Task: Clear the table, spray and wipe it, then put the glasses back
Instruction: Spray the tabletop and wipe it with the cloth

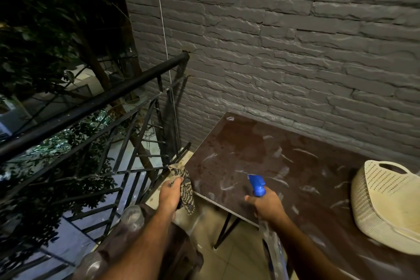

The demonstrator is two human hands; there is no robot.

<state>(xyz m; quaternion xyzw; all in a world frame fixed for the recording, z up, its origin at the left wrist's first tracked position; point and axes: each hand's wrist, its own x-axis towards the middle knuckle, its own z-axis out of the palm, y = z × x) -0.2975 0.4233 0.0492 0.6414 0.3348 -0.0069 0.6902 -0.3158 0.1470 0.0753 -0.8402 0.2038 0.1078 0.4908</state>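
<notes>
The dark stone-faced wall (272, 41) fills the back, and the brown table (250, 154) stands pushed up against its foot. Taking the table as the mark: its top looks wet or streaked, with pale smears across it. A cream perforated basket (386, 207) lies tilted on the table's right end, so the clearing looks unfinished to me. Off the table's left edge runs a black metal railing (95, 95) with dark foliage beyond it. Below the table's near-left corner, on what seems a low dark stand, sit two clear glasses (133, 217), one nearer the table, one lower in view and blurred.

What could go wrong: the left forearm passes right above those glasses, and a careless swing toward the table could knock one over, close to the railing. Spray may also drift onto the basket if it stays put. A wide wipe could nudge it off the right end.

The right hand (267, 204) is held over the table's near edge, fingers curled round the neck of a clear spray bottle (258, 185) with a blue head aimed across the top. The left hand (170, 195) hangs just off the table's near-left corner, fingers closed round a striped cloth (187, 188) that dangles beside the edge.
</notes>
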